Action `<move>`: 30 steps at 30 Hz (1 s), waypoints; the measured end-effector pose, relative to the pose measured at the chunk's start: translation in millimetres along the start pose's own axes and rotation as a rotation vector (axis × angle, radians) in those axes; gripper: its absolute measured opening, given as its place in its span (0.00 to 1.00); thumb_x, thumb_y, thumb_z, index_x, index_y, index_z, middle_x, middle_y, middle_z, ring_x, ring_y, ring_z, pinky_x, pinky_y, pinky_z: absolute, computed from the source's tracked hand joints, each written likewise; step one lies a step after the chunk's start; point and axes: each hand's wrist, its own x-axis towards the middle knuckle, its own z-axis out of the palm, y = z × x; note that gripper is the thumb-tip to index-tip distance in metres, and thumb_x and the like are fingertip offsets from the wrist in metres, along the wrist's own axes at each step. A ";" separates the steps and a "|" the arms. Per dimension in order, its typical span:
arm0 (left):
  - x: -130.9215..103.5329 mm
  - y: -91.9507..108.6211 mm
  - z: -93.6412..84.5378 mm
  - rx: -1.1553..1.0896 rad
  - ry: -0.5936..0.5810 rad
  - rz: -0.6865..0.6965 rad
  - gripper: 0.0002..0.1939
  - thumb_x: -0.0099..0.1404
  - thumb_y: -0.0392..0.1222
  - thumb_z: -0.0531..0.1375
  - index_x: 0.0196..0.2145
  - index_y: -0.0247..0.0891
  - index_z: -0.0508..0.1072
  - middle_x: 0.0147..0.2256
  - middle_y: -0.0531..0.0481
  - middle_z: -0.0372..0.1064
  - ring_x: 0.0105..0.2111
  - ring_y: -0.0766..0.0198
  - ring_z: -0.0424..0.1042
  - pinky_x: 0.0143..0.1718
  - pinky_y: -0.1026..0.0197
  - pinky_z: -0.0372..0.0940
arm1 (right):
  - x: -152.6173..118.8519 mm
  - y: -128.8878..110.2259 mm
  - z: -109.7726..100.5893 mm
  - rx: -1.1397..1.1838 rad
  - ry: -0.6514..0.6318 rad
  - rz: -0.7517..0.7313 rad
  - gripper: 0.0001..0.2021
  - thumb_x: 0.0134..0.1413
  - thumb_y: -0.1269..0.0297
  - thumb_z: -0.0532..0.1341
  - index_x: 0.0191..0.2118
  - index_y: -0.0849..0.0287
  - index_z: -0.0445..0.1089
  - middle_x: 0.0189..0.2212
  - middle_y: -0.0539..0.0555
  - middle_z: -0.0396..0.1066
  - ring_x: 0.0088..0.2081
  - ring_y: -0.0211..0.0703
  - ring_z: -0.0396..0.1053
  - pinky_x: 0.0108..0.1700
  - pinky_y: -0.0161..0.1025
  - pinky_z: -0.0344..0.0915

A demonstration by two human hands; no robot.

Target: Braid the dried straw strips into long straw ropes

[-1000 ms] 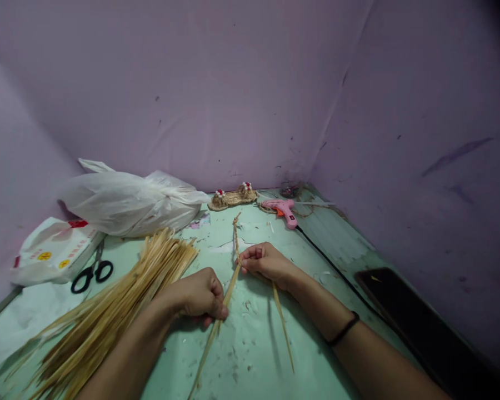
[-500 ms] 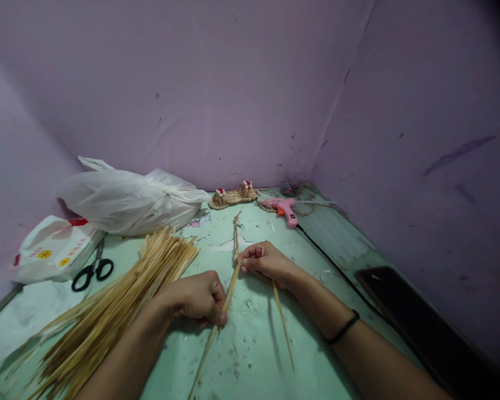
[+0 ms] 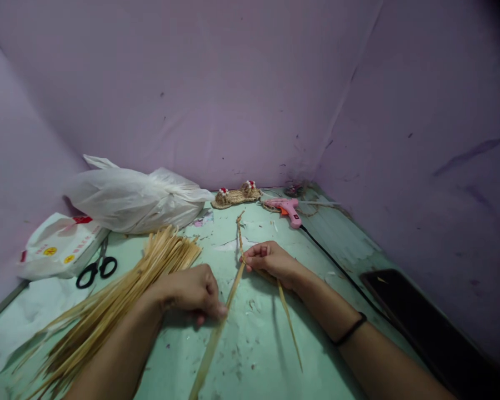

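A thin straw braid [image 3: 240,236] lies on the pale green table, its knotted end pointing away from me. My right hand [image 3: 273,263] pinches the braid's near end between thumb and fingertips. One loose strand [image 3: 289,319] hangs out below that hand. Toward me from the braid runs another straw strip [image 3: 212,347], flat and slightly blurred. My left hand [image 3: 195,294] is closed, with its thumb and finger against this strip; the exact grip is partly hidden. Beside my left forearm lies a bundle of dry straw strips [image 3: 129,294].
Black-handled scissors [image 3: 95,269] and a white packet [image 3: 60,247] are at left, before a tied white plastic bag [image 3: 137,200]. Woven slippers [image 3: 235,197] and a pink glue gun [image 3: 289,210] with a black cord lie at the back. A dark phone-like slab [image 3: 420,322] lies right.
My left hand has shifted slightly left and up along the strip, which now looks wider below it. My right hand keeps its pinch on the braid. The whole view has shifted slightly.
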 end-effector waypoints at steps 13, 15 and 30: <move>-22.4 3.9 39.1 0.415 0.487 -0.196 0.07 0.41 0.44 0.59 0.17 0.37 0.72 0.17 0.51 0.64 0.20 0.67 0.60 0.21 0.66 0.47 | 4.3 3.7 -4.7 -0.019 -0.002 0.002 0.01 0.31 0.75 0.60 0.19 0.65 0.68 0.13 0.48 0.65 0.15 0.27 0.55 0.19 0.29 0.48; -30.7 0.6 52.2 0.444 0.539 -0.233 0.08 0.42 0.45 0.59 0.20 0.39 0.72 0.20 0.50 0.66 0.22 0.65 0.61 0.22 0.65 0.47 | 5.6 5.5 -6.0 -0.024 -0.005 -0.016 0.01 0.31 0.75 0.60 0.19 0.65 0.68 0.14 0.48 0.65 0.15 0.27 0.55 0.19 0.29 0.47; -33.0 -20.3 82.5 0.407 0.692 -0.158 0.11 0.56 0.44 0.50 0.21 0.38 0.65 0.18 0.54 0.60 0.21 0.68 0.58 0.23 0.65 0.43 | 5.9 7.4 -6.4 -0.043 -0.006 -0.045 0.02 0.32 0.73 0.61 0.20 0.65 0.70 0.15 0.49 0.66 0.16 0.28 0.54 0.20 0.29 0.48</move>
